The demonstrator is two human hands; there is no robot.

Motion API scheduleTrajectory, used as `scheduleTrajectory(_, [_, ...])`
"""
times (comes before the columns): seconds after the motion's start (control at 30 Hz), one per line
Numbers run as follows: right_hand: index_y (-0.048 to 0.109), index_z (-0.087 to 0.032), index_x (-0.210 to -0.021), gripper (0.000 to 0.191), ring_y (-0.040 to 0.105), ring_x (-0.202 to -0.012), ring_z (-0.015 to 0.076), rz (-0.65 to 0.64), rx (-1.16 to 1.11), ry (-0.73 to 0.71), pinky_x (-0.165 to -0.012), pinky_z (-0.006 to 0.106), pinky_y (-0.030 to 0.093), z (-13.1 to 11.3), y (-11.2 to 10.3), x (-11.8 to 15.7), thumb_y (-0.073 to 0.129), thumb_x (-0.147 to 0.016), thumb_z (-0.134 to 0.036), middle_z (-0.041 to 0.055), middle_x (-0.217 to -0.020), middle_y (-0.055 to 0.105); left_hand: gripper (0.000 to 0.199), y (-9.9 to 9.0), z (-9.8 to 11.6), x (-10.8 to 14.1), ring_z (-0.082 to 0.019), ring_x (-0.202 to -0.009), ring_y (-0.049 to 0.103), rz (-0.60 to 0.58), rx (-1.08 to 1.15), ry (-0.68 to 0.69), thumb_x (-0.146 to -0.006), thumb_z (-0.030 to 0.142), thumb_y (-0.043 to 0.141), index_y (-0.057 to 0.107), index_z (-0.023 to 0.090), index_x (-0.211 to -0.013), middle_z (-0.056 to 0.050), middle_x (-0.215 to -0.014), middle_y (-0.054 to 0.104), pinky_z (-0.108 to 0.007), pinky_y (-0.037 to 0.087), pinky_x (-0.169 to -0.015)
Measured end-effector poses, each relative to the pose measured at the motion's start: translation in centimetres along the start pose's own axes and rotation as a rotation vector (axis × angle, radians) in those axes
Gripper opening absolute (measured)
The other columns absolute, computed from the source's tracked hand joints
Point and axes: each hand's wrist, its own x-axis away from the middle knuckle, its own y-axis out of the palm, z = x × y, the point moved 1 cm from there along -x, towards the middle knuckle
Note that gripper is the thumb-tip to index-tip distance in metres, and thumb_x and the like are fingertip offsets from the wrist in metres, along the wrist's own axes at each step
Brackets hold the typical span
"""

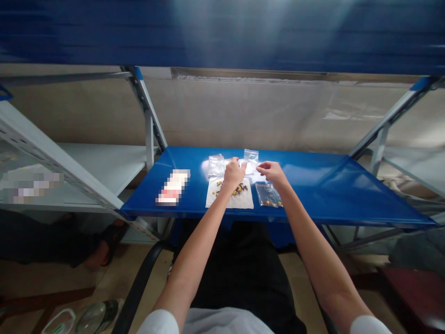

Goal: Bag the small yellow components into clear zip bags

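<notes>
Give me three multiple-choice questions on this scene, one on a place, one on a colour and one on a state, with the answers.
1. Where is the clear plastic bag of yellow pieces?
A. On the floor
B. Right of the white sheet
C. On the lower white shelf

2. What colour is the metal shelf top?
A. Red
B. Grey
C. Blue

3. How do the small brown-and-yellow pieces lie?
A. Loose on the sheet
B. Shut in a box
C. Heaped on the floor

1 B: it lies beside the sheet's right edge.
2 C: the top shows blue throughout.
3 A: they sit uncovered just below the left hand.
</notes>
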Motion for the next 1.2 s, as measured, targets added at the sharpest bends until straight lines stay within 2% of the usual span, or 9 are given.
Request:
scheduleTrajectory(0.1, [0.07, -0.014, -0.094, 0.032, 0.067, -0.07, 0.0177, -0.136, -0.205, -0.066, -0.05, 0.022, 0.042, -1.1, -0.7, 2.6, 0.074, -0.08, -0.042, 0.0082, -0.08, 0.074, 0.034, -1.0, 0.2, 1.4, -0.022, -0.098, 0.074, -0.065, 0.193, -0.056, -0.096, 0.031, 0.066, 0.065, 0.015, -0.126, -0.013, -0.108, 0.077, -0.028, 0.054, -0.085])
scheduleTrajectory(0.23, [0.056, -0.023, -0.139, 0.069, 0.072, -0.093, 0.0227, -0.322, -0.368, -0.147, -0.061, 0.027, 0.052, -3.4, -1.6, 6.2, 0.081, -0.079, -0.044, 0.0133, -0.118, 0.074, 0.024, -3.1, -0.1, 5.1, -0.017, -0.085, 0.074, -0.114, 0.373, -0.053, -0.095, 0.021, 0.059, 0.07, 0.02, -0.116, -0.007, -0.102, 0.077, -0.026, 0.055, -0.075])
scheduleTrajectory(0.3, [0.048, -0.028, -0.148, 0.074, 0.072, -0.1, 0.0234, -0.346, -0.416, -0.22, -0.068, 0.03, 0.055, -4.6, -2.0, 7.4, 0.079, -0.082, -0.044, 0.0128, -0.128, 0.071, 0.025, -4.4, -0.4, 7.2, -0.017, -0.082, 0.073, -0.156, 0.418, -0.06, -0.096, 0.021, 0.057, 0.071, 0.021, -0.116, -0.006, -0.096, 0.077, -0.026, 0.056, -0.073])
scheduleTrajectory(0.43, [0.069, -0.021, -0.109, 0.035, 0.071, -0.086, 0.0202, -0.389, -0.358, -0.34, -0.062, 0.027, 0.051, -6.1, -1.6, 8.2, 0.077, -0.083, -0.044, 0.0068, -0.101, 0.074, 0.023, -6.7, -1.1, 10.0, -0.016, -0.083, 0.072, -0.291, 0.456, -0.029, -0.095, 0.021, 0.059, 0.073, 0.02, -0.113, -0.005, -0.092, 0.076, -0.025, 0.057, -0.075])
scheduleTrajectory(0.53, [0.069, -0.018, -0.085, 0.023, 0.068, -0.071, 0.0168, -0.42, -0.283, -0.362, -0.055, 0.025, 0.046, -6.2, -0.6, 8.2, 0.073, -0.084, -0.04, 0.0038, -0.077, 0.071, 0.025, -8.1, -1.8, 10.4, -0.016, -0.082, 0.072, -0.313, 0.439, -0.011, -0.095, 0.025, 0.062, 0.072, 0.02, -0.117, -0.005, -0.095, 0.076, -0.026, 0.058, -0.076])
scheduleTrajectory(0.63, [0.068, -0.017, -0.086, 0.018, 0.07, -0.066, 0.0169, -0.388, -0.264, -0.319, -0.052, 0.024, 0.044, -6.2, 0.4, 8.5, 0.068, -0.085, -0.036, 0.0045, -0.073, 0.073, 0.035, -9.7, -2.1, 10.4, -0.017, -0.087, 0.073, -0.183, 0.318, 0.019, -0.093, 0.032, 0.07, 0.069, 0.023, -0.127, -0.005, -0.103, 0.076, -0.027, 0.057, -0.076])
scheduleTrajectory(0.77, [0.065, -0.018, -0.085, 0.025, 0.071, -0.06, 0.0189, -0.298, -0.272, -0.261, -0.047, 0.024, 0.043, -6.8, 2.0, 9.3, 0.07, -0.085, -0.043, 0.005, -0.066, 0.072, 0.055, -11.2, -1.1, 11.1, -0.023, -0.11, 0.07, -0.073, 0.088, 0.139, -0.09, 0.039, 0.077, 0.061, 0.026, -0.14, -0.008, -0.122, 0.073, -0.033, 0.056, -0.092])
scheduleTrajectory(0.97, [0.064, -0.019, -0.077, 0.031, 0.062, -0.055, 0.0145, -0.245, -0.241, -0.308, -0.047, 0.024, 0.042, -7.7, 4.1, 10.0, 0.071, -0.085, -0.048, 0.0048, -0.067, 0.071, 0.07, -10.4, 0.3, 11.9, -0.036, -0.127, 0.061, 0.011, -0.318, 0.182, -0.089, 0.05, 0.077, 0.053, 0.02, -0.147, -0.017, -0.137, 0.065, -0.05, 0.048, -0.106])
scheduleTrajectory(1.2, [0.065, -0.019, -0.08, 0.039, 0.053, -0.048, 0.0121, -0.331, -0.255, -0.322, -0.042, 0.024, 0.04, -7.9, 4.4, 10.6, 0.069, -0.088, -0.057, 0.0009, -0.061, 0.064, 0.059, -10.3, -0.7, 11.3, -0.03, -0.118, 0.067, 0.021, -0.216, 0.178, -0.091, 0.047, 0.076, 0.058, 0.017, -0.139, -0.015, -0.129, 0.068, -0.042, 0.052, -0.1])
